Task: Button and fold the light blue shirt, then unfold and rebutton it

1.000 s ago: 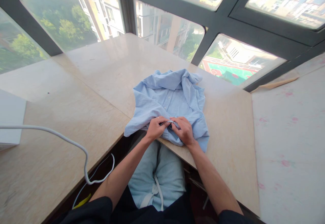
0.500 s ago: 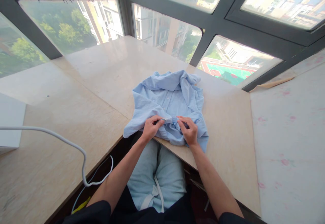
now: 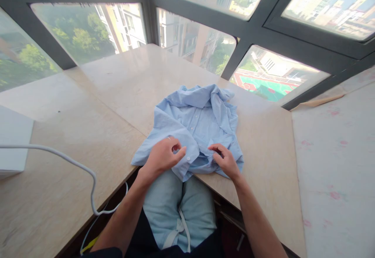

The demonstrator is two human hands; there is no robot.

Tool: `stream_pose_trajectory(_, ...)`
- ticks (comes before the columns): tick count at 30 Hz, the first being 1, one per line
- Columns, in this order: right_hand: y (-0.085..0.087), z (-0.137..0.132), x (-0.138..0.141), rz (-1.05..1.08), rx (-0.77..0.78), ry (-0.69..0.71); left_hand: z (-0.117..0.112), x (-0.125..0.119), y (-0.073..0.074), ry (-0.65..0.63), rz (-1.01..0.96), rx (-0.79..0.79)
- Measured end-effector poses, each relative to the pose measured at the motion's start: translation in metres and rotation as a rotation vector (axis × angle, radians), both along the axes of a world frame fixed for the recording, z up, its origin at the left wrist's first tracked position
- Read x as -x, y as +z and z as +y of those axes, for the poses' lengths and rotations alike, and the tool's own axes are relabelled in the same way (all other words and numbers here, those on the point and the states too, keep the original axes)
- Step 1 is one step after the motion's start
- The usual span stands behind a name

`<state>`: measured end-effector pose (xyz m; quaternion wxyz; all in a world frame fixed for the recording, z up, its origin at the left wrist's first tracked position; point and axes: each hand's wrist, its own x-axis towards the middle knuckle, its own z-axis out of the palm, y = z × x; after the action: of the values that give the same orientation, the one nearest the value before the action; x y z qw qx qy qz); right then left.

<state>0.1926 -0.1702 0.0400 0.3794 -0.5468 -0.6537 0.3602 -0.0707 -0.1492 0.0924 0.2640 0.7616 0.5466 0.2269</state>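
A light blue button-up shirt [image 3: 202, 113] lies crumpled at the table's near edge, with its lower hem hanging slightly over. White buttons run down its front, one of them on a loose flap near my left hand. My left hand [image 3: 166, 153] hovers over the shirt's left part, thumb and fingers curved apart with nothing between them. Above the shirt's lower right, my right hand [image 3: 224, 158] has its thumb and forefinger apart, also holding nothing. Whether the lower fingers of my right hand touch the fabric, I cannot tell.
The beige stone-like tabletop [image 3: 96, 129] bends around a corner beneath framed windows [image 3: 193, 35]. At left, a white box [image 3: 14, 141] stands beside a white cable [image 3: 73, 160] that droops past the edge. A floral-papered wall [image 3: 336, 164] borders the right side.
Both hands have let go of the shirt's front edges and moved apart. My left hand has shifted left and nearer me. The shirt's lower left flap has fallen over the table edge.
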Motion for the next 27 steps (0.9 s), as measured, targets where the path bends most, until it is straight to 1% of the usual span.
stream_pose_trajectory(1, 0.006, 0.001, 0.003, -0.063, 0.016, 0.057, 0.001, -0.006, 0.001, -0.019, -0.037, -0.091)
stream_pose_trajectory(3, 0.018, 0.003, 0.01, -0.178, 0.038, 0.134, 0.006, -0.018, -0.002, -0.087, -0.073, -0.233)
stream_pose_trajectory(5, 0.026, 0.005, 0.019, -0.279, 0.048, 0.165, 0.011, -0.031, -0.014, -0.155, -0.034, -0.271)
stream_pose_trajectory(7, 0.03, 0.008, 0.028, -0.377, 0.04, 0.157, 0.015, -0.041, -0.03, -0.178, 0.046, -0.239)
stream_pose_trajectory(9, 0.03, 0.015, 0.037, -0.465, 0.021, 0.123, 0.017, -0.047, -0.045, -0.142, 0.127, -0.198)
stream_pose_trajectory(11, 0.027, 0.024, 0.043, -0.526, 0.01, 0.081, 0.016, -0.05, -0.056, -0.078, 0.171, -0.185)
stream_pose_trajectory(13, 0.022, 0.034, 0.047, -0.567, 0.04, 0.052, 0.014, -0.051, -0.062, -0.031, 0.166, -0.197)
stream_pose_trajectory(15, 0.018, 0.044, 0.048, -0.595, 0.107, 0.057, 0.013, -0.05, -0.064, -0.014, 0.132, -0.211)
stream_pose_trajectory(17, 0.014, 0.049, 0.046, -0.574, 0.164, 0.087, 0.013, -0.049, -0.066, -0.009, 0.089, -0.217)
stream_pose_trajectory(20, 0.012, 0.051, 0.04, -0.411, 0.157, 0.107, 0.014, -0.046, -0.068, -0.002, 0.013, -0.235)
stream_pose_trajectory(23, 0.01, 0.044, 0.033, -0.206, 0.139, 0.069, 0.011, -0.044, -0.069, 0.017, -0.074, -0.267)
stream_pose_trajectory(27, 0.008, 0.029, 0.03, 0.025, 0.182, 0.001, 0.001, -0.043, -0.066, 0.045, -0.17, -0.293)
